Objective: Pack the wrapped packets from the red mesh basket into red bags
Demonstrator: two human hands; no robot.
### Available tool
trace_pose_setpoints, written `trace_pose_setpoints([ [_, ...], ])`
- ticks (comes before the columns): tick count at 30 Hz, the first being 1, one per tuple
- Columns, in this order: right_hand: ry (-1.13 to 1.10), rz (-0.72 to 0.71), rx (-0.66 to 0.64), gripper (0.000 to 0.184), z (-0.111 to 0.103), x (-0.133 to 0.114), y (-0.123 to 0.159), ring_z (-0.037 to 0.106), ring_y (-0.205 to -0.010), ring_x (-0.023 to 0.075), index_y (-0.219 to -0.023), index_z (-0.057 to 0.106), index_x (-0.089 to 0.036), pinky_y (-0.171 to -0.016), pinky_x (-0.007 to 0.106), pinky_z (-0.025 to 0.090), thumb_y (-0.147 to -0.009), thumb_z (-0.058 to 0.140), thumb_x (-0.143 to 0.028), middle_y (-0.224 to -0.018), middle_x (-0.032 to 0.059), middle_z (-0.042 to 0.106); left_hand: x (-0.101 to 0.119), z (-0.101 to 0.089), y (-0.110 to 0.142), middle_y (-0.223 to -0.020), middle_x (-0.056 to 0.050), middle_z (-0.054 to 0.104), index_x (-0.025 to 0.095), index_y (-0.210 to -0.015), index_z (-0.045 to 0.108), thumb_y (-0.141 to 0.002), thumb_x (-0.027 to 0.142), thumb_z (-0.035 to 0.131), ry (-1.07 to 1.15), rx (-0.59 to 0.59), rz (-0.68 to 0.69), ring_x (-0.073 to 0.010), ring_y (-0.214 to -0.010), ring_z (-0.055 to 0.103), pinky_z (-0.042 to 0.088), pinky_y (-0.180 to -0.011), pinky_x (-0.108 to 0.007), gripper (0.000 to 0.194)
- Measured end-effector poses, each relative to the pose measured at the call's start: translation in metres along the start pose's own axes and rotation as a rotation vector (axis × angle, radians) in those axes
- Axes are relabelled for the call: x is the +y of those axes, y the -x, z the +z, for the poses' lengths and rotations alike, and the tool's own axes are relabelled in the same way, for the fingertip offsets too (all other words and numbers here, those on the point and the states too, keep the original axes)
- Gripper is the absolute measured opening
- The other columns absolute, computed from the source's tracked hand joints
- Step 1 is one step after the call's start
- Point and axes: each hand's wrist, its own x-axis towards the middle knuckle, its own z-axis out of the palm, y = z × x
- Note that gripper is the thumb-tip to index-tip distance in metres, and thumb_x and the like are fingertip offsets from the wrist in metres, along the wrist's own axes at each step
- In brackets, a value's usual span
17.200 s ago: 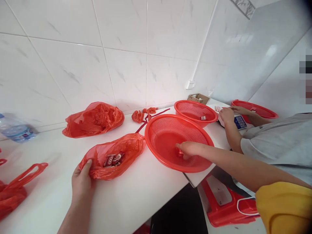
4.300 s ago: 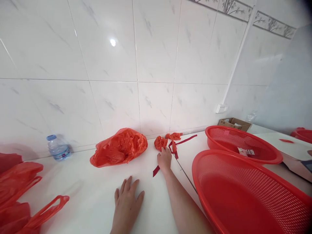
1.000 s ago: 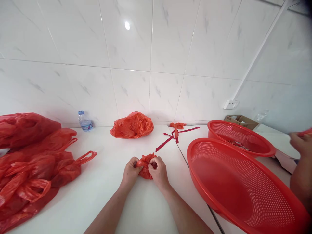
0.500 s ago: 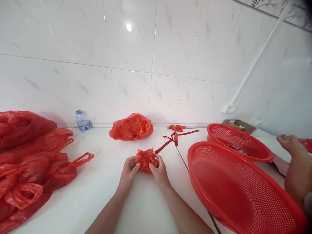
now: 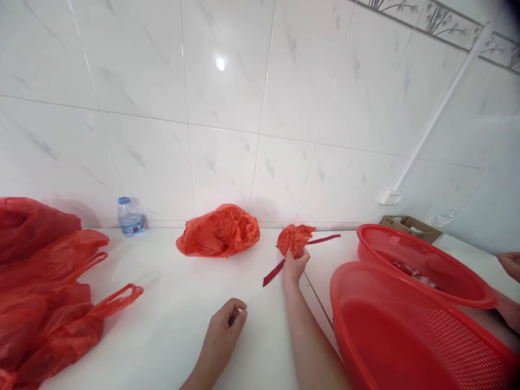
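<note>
My right hand [image 5: 295, 265] pinches a crumpled red plastic bag [image 5: 293, 239] near the back of the white table. Dark red strips [image 5: 273, 272] lie under and beside it, and the bag hides where they meet. Closer to me, my left hand [image 5: 224, 329] hovers over the bare tabletop with nothing in it. Its fingers are loosely curled, a small gap showing between thumb and index finger. Behind it, against the wall, sits a larger bunched red plastic bag [image 5: 219, 232].
Red plastic bags [image 5: 52, 303] pile up at left, near a water bottle [image 5: 130, 218]. A large red basket [image 5: 345, 292] stands at right; a second basket [image 5: 368, 244] behind it holds small packets. Beyond are a cardboard box [image 5: 422, 232] and another person's hand [image 5: 509, 265].
My right hand has carried the crumpled bag away from me and to the right, onto the strips. My left hand has let go of it. The other person's arm has mostly left view.
</note>
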Motion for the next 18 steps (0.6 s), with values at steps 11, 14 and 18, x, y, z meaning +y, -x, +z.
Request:
trace_pose_setpoints([
  [11,0.237,-0.098,-0.159,0.074,0.043,0.017,-0.057,0.047,-0.123,0.0246,-0.143,0.029,-0.009,-0.098,0.031,0.04,-0.077,0.051,-0.036,-0.138,0.0169,0.045,-0.004,0.001,-0.005,-0.059,0.006,0.029,0.022,-0.078,0.058,-0.077,0.044,0.053,0.0,-0.053,-0.079,-0.0134,-0.058,0.029,0.026,-0.054,-0.023,0.023],
  [14,0.341,-0.126,-0.175,0.064,0.043,0.027,-0.061,0.035,-0.132,0.0285,-0.137,0.04,-0.01,-0.105,0.036,0.032,-0.079,0.049,-0.033,-0.143,0.0178,0.039,0.0,0.002,-0.004,-0.059,0.006,0.029,0.022,-0.078,0.057,-0.078,0.042,0.052,0.004,-0.047,-0.087,-0.0131,-0.058,0.028,0.026,-0.054,-0.023,0.021],
  [18,0.432,-0.196,-0.199,0.054,0.042,0.031,-0.058,0.029,-0.134,0.033,-0.125,0.053,-0.007,-0.108,0.042,0.026,-0.076,0.05,-0.028,-0.143,0.0207,0.036,0.003,0.003,-0.002,-0.06,0.006,0.03,0.021,-0.078,0.057,-0.079,0.037,0.049,0.002,-0.03,-0.081,-0.0129,-0.058,0.028,0.026,-0.054,-0.023,0.018],
])
